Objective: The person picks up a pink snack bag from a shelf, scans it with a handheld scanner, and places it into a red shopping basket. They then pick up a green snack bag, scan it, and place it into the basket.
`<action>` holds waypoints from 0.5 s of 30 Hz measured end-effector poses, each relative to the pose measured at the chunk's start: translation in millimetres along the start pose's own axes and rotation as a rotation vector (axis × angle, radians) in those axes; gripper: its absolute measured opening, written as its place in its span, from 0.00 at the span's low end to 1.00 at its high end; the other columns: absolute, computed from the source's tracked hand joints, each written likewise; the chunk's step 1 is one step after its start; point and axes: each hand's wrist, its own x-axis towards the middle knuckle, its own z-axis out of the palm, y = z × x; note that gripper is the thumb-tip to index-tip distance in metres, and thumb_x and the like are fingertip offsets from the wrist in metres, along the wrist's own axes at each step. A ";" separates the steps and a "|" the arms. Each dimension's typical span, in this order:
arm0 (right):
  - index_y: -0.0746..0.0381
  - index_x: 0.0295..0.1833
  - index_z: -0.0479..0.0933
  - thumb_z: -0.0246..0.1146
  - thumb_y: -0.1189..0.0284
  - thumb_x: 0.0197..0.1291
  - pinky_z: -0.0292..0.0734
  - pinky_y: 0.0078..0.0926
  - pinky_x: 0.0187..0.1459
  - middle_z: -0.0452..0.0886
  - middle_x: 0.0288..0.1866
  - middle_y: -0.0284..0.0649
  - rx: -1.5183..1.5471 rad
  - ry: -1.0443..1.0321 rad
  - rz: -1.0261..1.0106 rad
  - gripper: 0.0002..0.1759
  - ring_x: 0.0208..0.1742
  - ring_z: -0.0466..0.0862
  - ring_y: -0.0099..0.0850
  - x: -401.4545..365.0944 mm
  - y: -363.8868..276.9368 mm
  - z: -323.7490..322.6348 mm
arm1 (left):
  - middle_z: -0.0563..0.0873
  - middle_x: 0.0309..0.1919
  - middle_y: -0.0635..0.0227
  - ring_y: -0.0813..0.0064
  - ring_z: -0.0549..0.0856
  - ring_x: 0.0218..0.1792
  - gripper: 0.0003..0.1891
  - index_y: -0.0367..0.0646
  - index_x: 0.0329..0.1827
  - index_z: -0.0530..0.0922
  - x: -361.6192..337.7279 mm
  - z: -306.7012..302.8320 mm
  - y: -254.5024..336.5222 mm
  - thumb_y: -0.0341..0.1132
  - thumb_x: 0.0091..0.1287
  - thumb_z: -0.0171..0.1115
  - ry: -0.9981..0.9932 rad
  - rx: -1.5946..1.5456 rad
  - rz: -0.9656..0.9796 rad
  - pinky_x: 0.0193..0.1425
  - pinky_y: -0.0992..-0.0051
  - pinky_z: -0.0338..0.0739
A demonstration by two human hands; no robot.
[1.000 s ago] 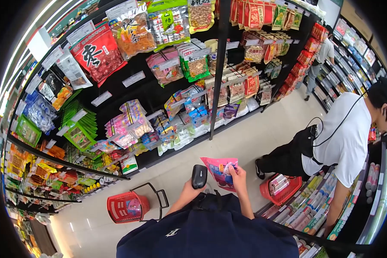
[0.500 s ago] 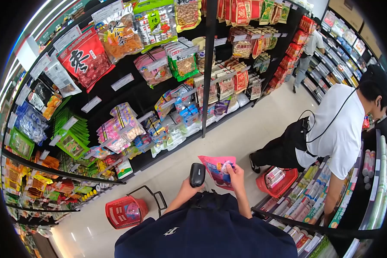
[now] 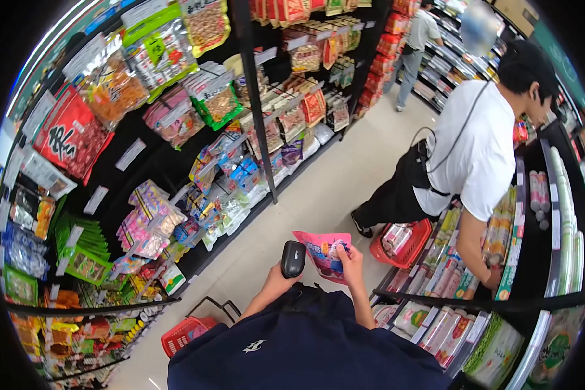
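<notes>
My left hand (image 3: 277, 282) is wrapped around a black handheld scanner (image 3: 293, 259), whose rounded top faces up at me. Close beside it, my right hand (image 3: 352, 266) pinches a pink snack bag (image 3: 318, 253) by its right edge. The bag is tilted, with colourful print showing and its left edge near the scanner. Both hands are in front of my dark blue top, above the aisle floor.
Hanging snack bags (image 3: 153, 218) fill the left rack. A red basket (image 3: 187, 335) stands at lower left; another red basket (image 3: 403, 242) holds packages. A person in a white shirt (image 3: 471, 146) reaches into the right shelf of rolled packages (image 3: 445, 335). Another person (image 3: 413, 55) stands farther back.
My view has turned, so the left rack has shifted left and more of the right shelf shows. I still hold the scanner and bag. The nearby person's reaching hand is now visible.
</notes>
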 end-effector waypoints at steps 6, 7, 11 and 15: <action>0.69 0.48 0.80 0.62 0.66 0.71 0.77 0.17 0.40 0.85 0.37 0.34 -0.015 0.134 -0.025 0.15 0.36 0.82 0.19 -9.2 3.7 -20.9 | 0.88 0.38 0.59 0.71 0.86 0.39 0.22 0.34 0.49 0.79 17.8 8.6 -0.5 0.37 0.56 0.76 -0.112 0.032 0.025 0.47 0.69 0.80; 0.69 0.48 0.80 0.62 0.66 0.71 0.77 0.17 0.39 0.85 0.37 0.35 -0.039 0.151 -0.018 0.15 0.36 0.82 0.19 -10.0 3.2 -22.7 | 0.88 0.38 0.59 0.70 0.86 0.39 0.23 0.34 0.49 0.79 22.1 10.3 -1.0 0.37 0.55 0.76 -0.126 0.060 0.042 0.48 0.69 0.80; 0.68 0.47 0.80 0.61 0.65 0.72 0.76 0.17 0.38 0.86 0.37 0.35 -0.028 0.206 0.008 0.15 0.35 0.82 0.18 -12.6 8.9 -30.9 | 0.88 0.38 0.57 0.70 0.86 0.39 0.23 0.34 0.49 0.79 28.1 15.2 0.6 0.37 0.55 0.76 -0.160 0.088 0.028 0.48 0.69 0.79; 0.68 0.46 0.80 0.62 0.64 0.71 0.78 0.18 0.37 0.86 0.37 0.36 -0.029 0.232 0.025 0.15 0.33 0.83 0.19 -18.4 4.8 -33.1 | 0.87 0.38 0.58 0.70 0.86 0.40 0.23 0.34 0.50 0.79 34.5 23.4 -4.8 0.36 0.55 0.76 -0.223 0.057 0.061 0.48 0.69 0.79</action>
